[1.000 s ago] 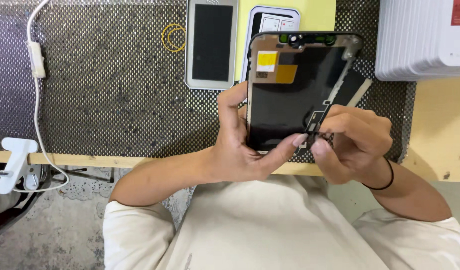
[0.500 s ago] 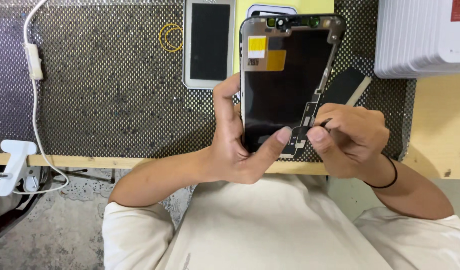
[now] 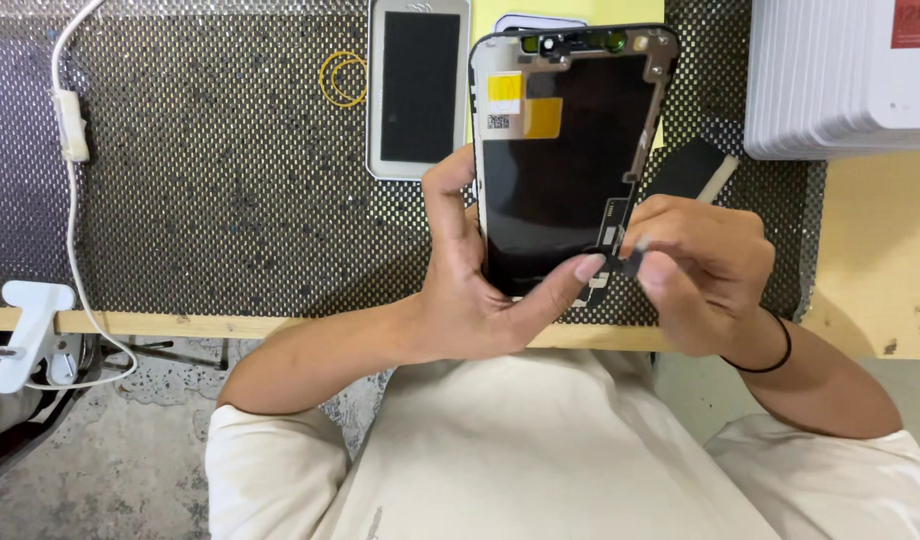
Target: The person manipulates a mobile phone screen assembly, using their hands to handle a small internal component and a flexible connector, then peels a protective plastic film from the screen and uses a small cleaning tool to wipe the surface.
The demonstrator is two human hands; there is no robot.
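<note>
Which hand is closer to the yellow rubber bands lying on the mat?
Left. The left hand grips the black phone screen panel just below and right of the rubber bands; the right hand pinches the panel's lower edge, farther off.

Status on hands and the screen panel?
Left hand grips phone screen panel, back side up. Right hand pinches its flex cable. Nothing blocking.

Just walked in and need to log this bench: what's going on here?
A person holds a black phone screen panel up over a dotted work mat, its back side facing the camera. The left hand grips its lower edge; the right hand pinches a small flex connector at its lower right. A white-framed phone, yellow rubber bands and a stack of white boxes sit beyond.
</note>
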